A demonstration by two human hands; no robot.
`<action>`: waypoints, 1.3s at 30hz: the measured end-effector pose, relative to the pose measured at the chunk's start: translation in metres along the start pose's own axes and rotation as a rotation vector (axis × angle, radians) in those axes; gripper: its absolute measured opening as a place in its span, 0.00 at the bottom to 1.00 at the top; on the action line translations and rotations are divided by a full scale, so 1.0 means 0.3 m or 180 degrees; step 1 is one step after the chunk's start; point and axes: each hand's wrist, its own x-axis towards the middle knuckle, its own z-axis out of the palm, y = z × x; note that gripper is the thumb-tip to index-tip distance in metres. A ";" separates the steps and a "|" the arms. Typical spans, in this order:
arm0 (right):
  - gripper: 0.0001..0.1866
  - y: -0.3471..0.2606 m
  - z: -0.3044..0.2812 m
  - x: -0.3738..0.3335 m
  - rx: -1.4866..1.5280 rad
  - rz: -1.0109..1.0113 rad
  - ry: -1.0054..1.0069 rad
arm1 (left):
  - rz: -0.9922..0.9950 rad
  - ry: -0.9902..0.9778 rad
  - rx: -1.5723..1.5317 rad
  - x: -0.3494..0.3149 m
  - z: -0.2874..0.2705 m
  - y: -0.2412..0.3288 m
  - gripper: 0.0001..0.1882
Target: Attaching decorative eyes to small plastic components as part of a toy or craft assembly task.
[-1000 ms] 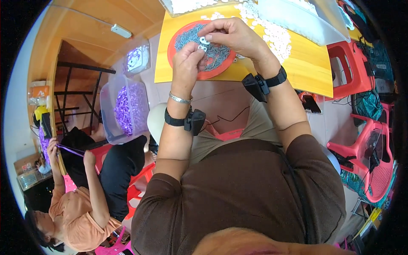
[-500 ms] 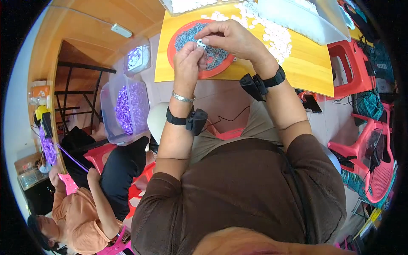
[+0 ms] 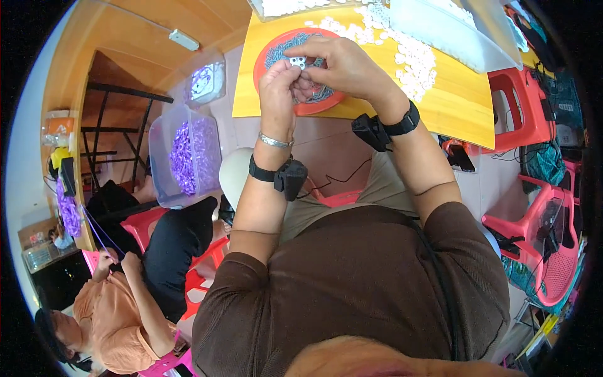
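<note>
My left hand [image 3: 277, 85] pinches a small white piece with dark round spots [image 3: 298, 61] above the red round tray [image 3: 260, 67]. From the right, my right hand [image 3: 347, 61] reaches over with bent fingers, thumb and fingertips closed at the same piece. Heaped in the tray are many small grey-blue slender pieces [image 3: 282, 50]; their exact kind is too small to tell. Part of the heap is hidden under my hands.
Flat white pieces [image 3: 416, 69] lie scattered on the yellow table [image 3: 452, 94]. A translucent bin [image 3: 440, 38] stands at its far right. On the floor at left is a tub of purple pieces [image 3: 188, 157]. Another person [image 3: 122, 308] sits at lower left handling purple strips.
My right fingers have come lower around the spotted white piece, and my left fingers have shifted on it. The other person's hands have moved closer together.
</note>
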 end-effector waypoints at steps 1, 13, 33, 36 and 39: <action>0.20 -0.002 0.000 -0.001 -0.0049 0.0008 0.0010 | -0.0002 0.0001 -0.0001 0.001 -0.001 -0.004 0.08; 0.16 -0.037 -0.006 0.008 -0.0369 0.0017 -0.0182 | -0.0114 0.0199 -0.0503 -0.005 0.007 -0.017 0.09; 0.08 -0.051 0.038 0.003 -0.0541 -0.0209 0.0351 | 0.0429 0.0029 -0.0473 -0.004 -0.015 -0.031 0.12; 0.08 -0.044 0.043 0.001 -0.0530 -0.0246 0.0350 | 0.0522 0.0106 -0.0357 -0.012 -0.010 -0.027 0.11; 0.07 -0.039 0.048 0.002 -0.0578 -0.0329 0.0424 | 0.0574 0.0150 -0.0225 -0.016 -0.006 -0.021 0.11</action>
